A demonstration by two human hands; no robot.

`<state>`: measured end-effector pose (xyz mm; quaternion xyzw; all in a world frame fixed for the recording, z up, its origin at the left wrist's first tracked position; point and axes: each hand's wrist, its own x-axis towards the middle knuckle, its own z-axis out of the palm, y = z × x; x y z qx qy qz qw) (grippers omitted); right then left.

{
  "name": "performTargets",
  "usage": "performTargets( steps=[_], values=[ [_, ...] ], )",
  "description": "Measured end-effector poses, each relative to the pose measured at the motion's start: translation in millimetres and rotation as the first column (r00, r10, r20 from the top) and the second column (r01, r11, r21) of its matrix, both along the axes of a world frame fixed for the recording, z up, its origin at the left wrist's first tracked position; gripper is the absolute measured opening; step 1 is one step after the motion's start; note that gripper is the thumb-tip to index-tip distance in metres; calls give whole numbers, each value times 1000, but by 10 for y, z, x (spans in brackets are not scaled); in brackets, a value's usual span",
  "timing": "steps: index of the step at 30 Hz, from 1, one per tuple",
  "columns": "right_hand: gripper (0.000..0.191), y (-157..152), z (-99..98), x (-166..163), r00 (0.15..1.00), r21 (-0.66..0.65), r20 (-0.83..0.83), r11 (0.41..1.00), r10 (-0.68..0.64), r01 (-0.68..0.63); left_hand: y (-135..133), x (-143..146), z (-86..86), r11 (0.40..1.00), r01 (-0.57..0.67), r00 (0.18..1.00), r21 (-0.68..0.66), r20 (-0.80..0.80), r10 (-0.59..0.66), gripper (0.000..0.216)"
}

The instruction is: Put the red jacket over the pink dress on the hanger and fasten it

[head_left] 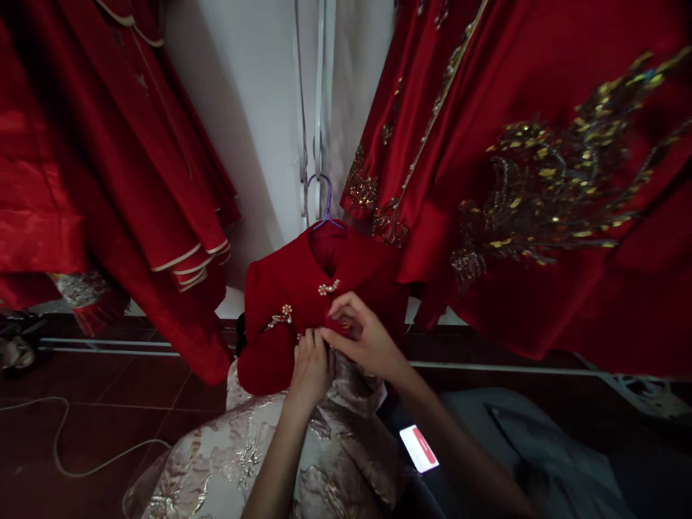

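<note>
A short red jacket (281, 277) with flower-shaped beaded clasps hangs on a purple hanger (327, 205). Below it spreads a pale gold brocade skirt (232, 447). My left hand (313, 367) is closed on the lower front edge of the jacket, its fingers close together. Just to the right, my right hand (367, 339) is curled in a pinch at the same front opening, its thumb by my left fingertips. The cloth between the fingers is partly hidden. One beaded clasp (329, 288) sits above my right hand, and another brooch-like ornament (282, 315) lies to the left.
Red garments (156, 180) hang on the left; a red gown with gold sequins (562, 180) hangs on the right. White rack bars (318, 94) rise behind the hanger. A lit phone (419, 448) lies at lower right. A pale cable (68, 432) crosses the tiled floor.
</note>
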<state>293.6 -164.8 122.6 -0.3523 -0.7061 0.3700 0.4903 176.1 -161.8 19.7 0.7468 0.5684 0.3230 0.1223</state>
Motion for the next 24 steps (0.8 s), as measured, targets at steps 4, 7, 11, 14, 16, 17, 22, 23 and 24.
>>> performTargets(
  steps=[4, 7, 11, 14, 16, 17, 22, 23, 24],
  values=[
    [24, 381, -297, -394, 995, 48, 14, 994, -98, 97, 350, 6, -92, 993, 61, 998, 104, 26, -64, 39],
    [20, 754, -610, -533, 976, 121, 52, 971, -214, 206, 425, -8, -112, 979, 118, 989, 168, 69, -131, 47],
    [18, 1047, -908, -533, 964, 111, 61, 962, -259, 251, 285, -23, -156, 987, 65, 985, 150, 147, -87, 33],
    [21, 1052, -966, -500, 971, 83, 45, 970, -234, 230, 195, -99, -115, 986, -75, 948, 149, 318, 24, 16],
    [26, 1008, -955, -488, 978, 49, 42, 979, -202, 200, 216, -189, -55, 960, -229, 889, 160, 436, 139, 15],
    [28, 985, -945, -484, 981, 34, 43, 982, -187, 185, 256, -238, -25, 939, -301, 859, 168, 475, 190, 14],
    [34, 926, -934, -432, 988, 18, 30, 989, -148, 148, 585, -373, -14, 885, -447, 765, 127, 568, 305, 20],
    [34, 917, -944, -415, 988, 23, 29, 988, -154, 153, 634, -370, -49, 892, -442, 755, 95, 576, 313, 21],
    [34, 907, -956, -399, 986, 32, 30, 986, -162, 161, 668, -362, -92, 901, -427, 752, 70, 582, 311, 22]
  ],
)
